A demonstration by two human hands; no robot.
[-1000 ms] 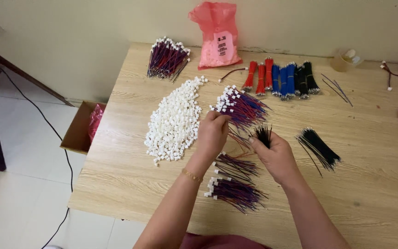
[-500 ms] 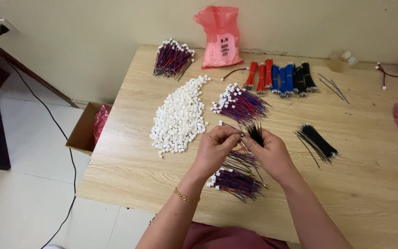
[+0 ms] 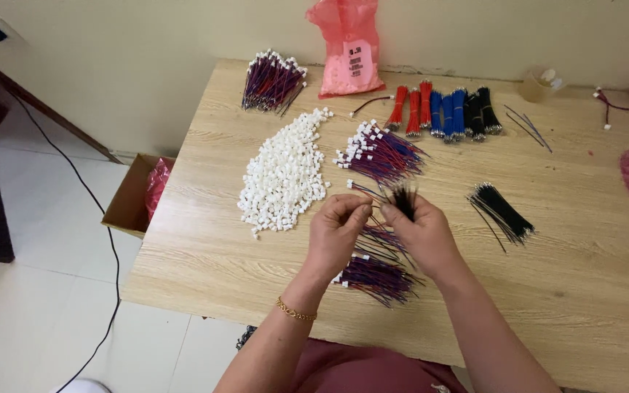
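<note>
L hand point(image 3: 340, 231) pinches small white plastic connector point(image 3: 365, 209), R hand point(image 3: 420, 233) grips thin black wire tuft point(image 3: 402, 200); finished red-blue wired bundle point(image 3: 374, 277) below, big loose white connector pile point(image 3: 285, 171) left.

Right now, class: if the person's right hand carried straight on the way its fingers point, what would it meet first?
The right hand points up and away over the table, so it would probably first meet the heap of purple wires with white plugs, though depth is unclear.
</note>
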